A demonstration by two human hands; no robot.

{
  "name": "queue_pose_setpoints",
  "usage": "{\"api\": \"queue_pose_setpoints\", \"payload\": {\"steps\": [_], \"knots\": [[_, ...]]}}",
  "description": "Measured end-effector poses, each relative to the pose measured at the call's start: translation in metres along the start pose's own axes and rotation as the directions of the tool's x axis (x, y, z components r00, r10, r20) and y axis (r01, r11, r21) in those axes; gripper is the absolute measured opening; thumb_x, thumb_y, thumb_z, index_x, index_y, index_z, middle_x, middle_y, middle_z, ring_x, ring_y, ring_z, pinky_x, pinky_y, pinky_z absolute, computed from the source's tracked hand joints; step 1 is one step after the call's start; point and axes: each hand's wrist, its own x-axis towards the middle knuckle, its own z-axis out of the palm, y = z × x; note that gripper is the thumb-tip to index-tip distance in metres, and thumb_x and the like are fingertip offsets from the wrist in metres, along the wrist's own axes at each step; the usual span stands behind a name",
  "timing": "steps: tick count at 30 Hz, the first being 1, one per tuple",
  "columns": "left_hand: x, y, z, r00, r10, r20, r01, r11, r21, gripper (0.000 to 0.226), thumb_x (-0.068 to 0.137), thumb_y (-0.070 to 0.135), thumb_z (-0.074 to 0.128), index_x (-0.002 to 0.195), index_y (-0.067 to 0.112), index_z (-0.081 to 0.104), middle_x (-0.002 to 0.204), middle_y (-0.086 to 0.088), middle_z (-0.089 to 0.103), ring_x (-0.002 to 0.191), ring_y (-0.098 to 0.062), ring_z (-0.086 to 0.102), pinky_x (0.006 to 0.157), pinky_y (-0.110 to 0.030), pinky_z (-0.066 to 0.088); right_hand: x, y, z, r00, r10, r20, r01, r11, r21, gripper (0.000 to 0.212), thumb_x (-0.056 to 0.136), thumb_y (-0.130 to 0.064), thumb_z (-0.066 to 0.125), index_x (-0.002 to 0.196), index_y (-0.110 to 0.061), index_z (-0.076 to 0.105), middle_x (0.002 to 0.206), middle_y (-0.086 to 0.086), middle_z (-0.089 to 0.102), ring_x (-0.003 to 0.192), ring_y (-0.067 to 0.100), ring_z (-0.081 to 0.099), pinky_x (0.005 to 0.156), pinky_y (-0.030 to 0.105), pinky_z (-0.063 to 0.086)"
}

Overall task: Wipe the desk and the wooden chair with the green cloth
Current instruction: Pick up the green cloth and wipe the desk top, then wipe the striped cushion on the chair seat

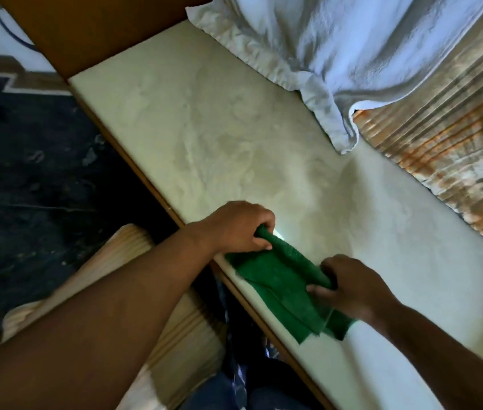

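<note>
The green cloth lies stretched over the near edge of the pale, marbled desk top. My left hand grips its upper left end. Its right end is held by my right hand, and loose folds hang down below that hand. The wooden chair, light and grooved, stands under my left forearm, beside the desk's edge.
A white towel lies crumpled over the far part of the desk. A striped orange and white fabric covers the right side. A brown wooden panel stands at the desk's far end. Dark floor spreads to the left.
</note>
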Motion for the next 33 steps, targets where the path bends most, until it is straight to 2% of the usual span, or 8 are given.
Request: {"api": "queue_pose_setpoints", "payload": {"steps": [2, 7, 13, 17, 19, 24, 28, 33], "knots": [[-0.035, -0.003, -0.007, 0.992, -0.083, -0.094, 0.063, 0.979, -0.196, 0.021, 0.077, 0.033, 0.074, 0.083, 0.026, 0.055, 0.078, 0.009, 0.060, 0.070, -0.009, 0.054, 0.064, -0.032, 0.044, 0.005, -0.010, -0.012, 0.997, -0.074, -0.019, 0.076, 0.955, 0.286, 0.031, 0.080, -0.039, 0.075, 0.066, -0.027, 0.050, 0.062, -0.011, 0.051, 0.055, 0.004, 0.046, 0.048, 0.020, 0.032], [-0.141, -0.027, -0.008, 0.851, -0.410, -0.327, 0.098, 0.737, -0.669, 0.012, 0.080, 0.021, 0.069, 0.088, 0.023, 0.060, 0.078, 0.009, 0.061, 0.071, 0.002, 0.058, 0.063, -0.019, 0.047, 0.009, -0.069, -0.021, 0.984, -0.179, -0.014, 0.122, 0.606, 0.786, 0.015, 0.083, -0.010, 0.075, 0.089, -0.021, 0.066, 0.077, 0.002, 0.068, 0.061, 0.019, 0.065, 0.044, 0.031, 0.050], [-0.265, -0.072, 0.071, 0.605, -0.794, -0.060, 0.051, 0.114, -0.992, 0.010, 0.095, 0.015, 0.064, 0.104, 0.017, 0.067, 0.101, -0.003, 0.078, 0.095, -0.020, 0.074, 0.072, -0.027, 0.059, 0.024, -0.172, 0.049, 0.950, -0.309, -0.042, 0.255, 0.691, 0.676, 0.031, 0.080, -0.005, 0.077, 0.103, -0.024, 0.066, 0.095, -0.006, 0.070, 0.088, 0.008, 0.067, 0.075, 0.023, 0.055], [-0.317, -0.128, 0.158, 0.399, -0.908, 0.127, 0.136, -0.078, -0.988, 0.014, 0.095, 0.017, 0.065, 0.108, 0.012, 0.066, 0.113, -0.015, 0.072, 0.107, -0.035, 0.068, 0.095, -0.050, 0.055, 0.048, -0.221, 0.148, 0.925, -0.347, 0.156, 0.207, 0.804, 0.558, 0.033, 0.079, 0.001, 0.075, 0.099, -0.023, 0.064, 0.096, -0.004, 0.069, 0.089, 0.012, 0.066, 0.079, 0.021, 0.052], [-0.327, -0.160, 0.187, 0.415, -0.891, 0.181, 0.174, -0.118, -0.978, 0.010, 0.096, 0.015, 0.064, 0.106, 0.016, 0.065, 0.115, -0.013, 0.070, 0.103, -0.026, 0.069, 0.094, -0.044, 0.056, 0.065, -0.236, 0.196, 0.931, -0.310, 0.193, 0.185, 0.856, 0.482, 0.031, 0.080, 0.001, 0.074, 0.099, -0.020, 0.064, 0.097, -0.001, 0.069, 0.092, 0.014, 0.066, 0.079, 0.017, 0.050], [-0.347, -0.276, 0.215, 0.359, -0.933, 0.003, 0.105, 0.038, -0.994, 0.011, 0.099, 0.013, 0.059, 0.106, 0.015, 0.066, 0.103, -0.001, 0.072, 0.088, -0.003, 0.065, 0.073, -0.019, 0.052, 0.132, -0.283, 0.285, 0.937, -0.338, 0.087, 0.328, 0.938, 0.108, 0.033, 0.084, -0.017, 0.072, 0.116, -0.017, 0.062, 0.118, 0.009, 0.066, 0.110, 0.029, 0.062, 0.087, 0.020, 0.047], [-0.381, -0.368, 0.252, 0.449, -0.840, -0.303, 0.719, 0.541, -0.436, 0.056, 0.099, 0.043, 0.052, 0.146, 0.013, 0.045, 0.149, -0.014, 0.048, 0.136, -0.029, 0.045, 0.109, -0.039, 0.038, 0.183, -0.330, 0.342, 0.702, -0.692, 0.167, 0.679, 0.581, -0.448, 0.066, 0.087, -0.049, 0.055, 0.146, -0.023, 0.037, 0.157, 0.013, 0.030, 0.141, 0.036, 0.032, 0.113, 0.057, 0.022], [-0.411, -0.424, 0.307, 0.607, -0.712, -0.354, 0.768, 0.640, 0.030, 0.077, 0.094, 0.067, 0.027, 0.159, 0.027, 0.014, 0.167, -0.011, 0.016, 0.151, -0.034, 0.019, 0.118, -0.055, 0.016, 0.229, -0.362, 0.417, 0.546, -0.696, 0.466, 0.793, 0.250, -0.555, 0.082, 0.088, -0.065, 0.040, 0.155, -0.024, 0.016, 0.163, 0.013, 0.014, 0.147, 0.038, 0.016, 0.116, 0.055, 0.015]]}}
